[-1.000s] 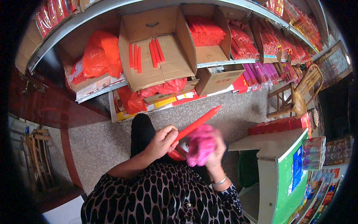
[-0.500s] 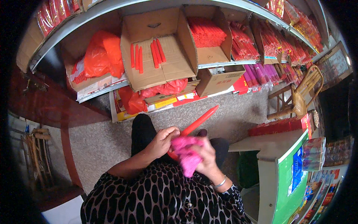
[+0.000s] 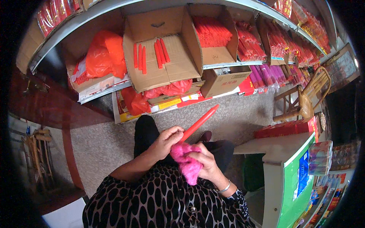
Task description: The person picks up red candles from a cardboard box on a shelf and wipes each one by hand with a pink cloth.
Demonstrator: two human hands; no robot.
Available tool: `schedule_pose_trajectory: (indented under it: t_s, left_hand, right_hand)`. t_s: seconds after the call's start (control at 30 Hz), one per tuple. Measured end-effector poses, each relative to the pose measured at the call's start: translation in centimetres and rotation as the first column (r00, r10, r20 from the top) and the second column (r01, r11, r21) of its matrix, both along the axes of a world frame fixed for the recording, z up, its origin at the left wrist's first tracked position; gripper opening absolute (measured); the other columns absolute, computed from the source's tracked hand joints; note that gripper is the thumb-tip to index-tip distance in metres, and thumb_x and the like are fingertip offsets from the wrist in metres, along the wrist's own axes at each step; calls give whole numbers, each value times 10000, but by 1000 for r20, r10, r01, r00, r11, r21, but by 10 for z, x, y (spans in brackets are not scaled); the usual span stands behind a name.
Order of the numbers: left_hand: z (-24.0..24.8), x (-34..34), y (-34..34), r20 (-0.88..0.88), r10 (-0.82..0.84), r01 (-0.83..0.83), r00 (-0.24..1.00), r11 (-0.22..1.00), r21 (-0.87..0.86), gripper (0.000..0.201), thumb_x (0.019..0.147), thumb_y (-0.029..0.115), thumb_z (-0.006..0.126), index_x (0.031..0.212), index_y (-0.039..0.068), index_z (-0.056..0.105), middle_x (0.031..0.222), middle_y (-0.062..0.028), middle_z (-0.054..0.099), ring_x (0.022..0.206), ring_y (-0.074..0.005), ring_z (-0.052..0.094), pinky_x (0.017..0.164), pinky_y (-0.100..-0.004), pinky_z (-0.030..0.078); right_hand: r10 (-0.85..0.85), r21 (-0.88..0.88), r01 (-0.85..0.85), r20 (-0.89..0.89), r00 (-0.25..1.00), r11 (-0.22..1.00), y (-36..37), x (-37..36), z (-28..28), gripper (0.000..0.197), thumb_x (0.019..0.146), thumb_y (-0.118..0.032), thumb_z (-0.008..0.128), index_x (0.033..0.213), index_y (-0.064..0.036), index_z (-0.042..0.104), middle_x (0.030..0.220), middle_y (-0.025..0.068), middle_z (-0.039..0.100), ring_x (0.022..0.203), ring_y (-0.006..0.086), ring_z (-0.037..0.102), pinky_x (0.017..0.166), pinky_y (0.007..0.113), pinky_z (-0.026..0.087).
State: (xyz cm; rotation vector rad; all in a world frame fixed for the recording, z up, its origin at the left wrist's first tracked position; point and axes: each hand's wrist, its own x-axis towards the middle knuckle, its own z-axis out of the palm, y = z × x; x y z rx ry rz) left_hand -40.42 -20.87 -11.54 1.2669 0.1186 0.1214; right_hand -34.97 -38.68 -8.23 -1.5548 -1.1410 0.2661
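Over my lap I hold a red candle (image 3: 200,121), its tapered tip slanting up and to the right. My left hand (image 3: 166,142) is closed round the candle's middle. A crumpled pink cloth (image 3: 188,162) is bunched in my right hand (image 3: 207,161), pressed around the candle's lower part, which it hides. Ahead of me, several similar red candles (image 3: 160,54) lie in two groups on the floor of an open cardboard box (image 3: 178,68) on the shelf.
Left of the box sits an orange-red plastic bag (image 3: 105,55). Packed red bundles (image 3: 213,32) fill boxes to the right. A bamboo chair (image 3: 310,93) stands at the far right, and a white cabinet with a green panel (image 3: 292,190) is close by my right side.
The pink cloth in my right hand has shifted slightly left and down along the candle. The candle's tip has moved a little left. My left hand keeps its hold.
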Motion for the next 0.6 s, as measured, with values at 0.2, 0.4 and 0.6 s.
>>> schedule_pose_trajectory:
  t_s: [0.2, 0.4, 0.6]
  left_hand:
    - [16, -7, 2, -204, -124, 103, 971, 988, -112, 198, 934, 183, 450, 906, 15, 550, 628, -18, 525, 468, -68, 467, 433, -199, 375]
    - [24, -5, -3, -164, -106, 61, 981, 964, -258, 193, 935, 179, 447, 984, 19, 542, 645, -42, 535, 459, -73, 467, 427, -200, 375]
    - [12, 3, -1, -94, -36, 25, 995, 993, -112, 179, 924, 123, 459, 1035, 6, 537, 846, 20, 539, 762, -27, 480, 668, -173, 409]
  right_hand:
    - [-448, 50, 452, -65, 891, 891, -9, 45, 2, 266, 674, -91, 671, 917, -23, 587, 959, 116, 564, 881, 233, 555, 768, 318, 443]
    - [-528, 136, 593, -332, 782, 793, -14, 49, 5, 180, 730, -45, 615, 903, -6, 583, 944, 84, 559, 893, 186, 541, 768, 307, 445]
    - [-27, 37, 31, -117, 993, 999, 0, 0, -7, 239, 690, -90, 668, 886, 5, 570, 916, 129, 545, 854, 275, 553, 741, 322, 446]
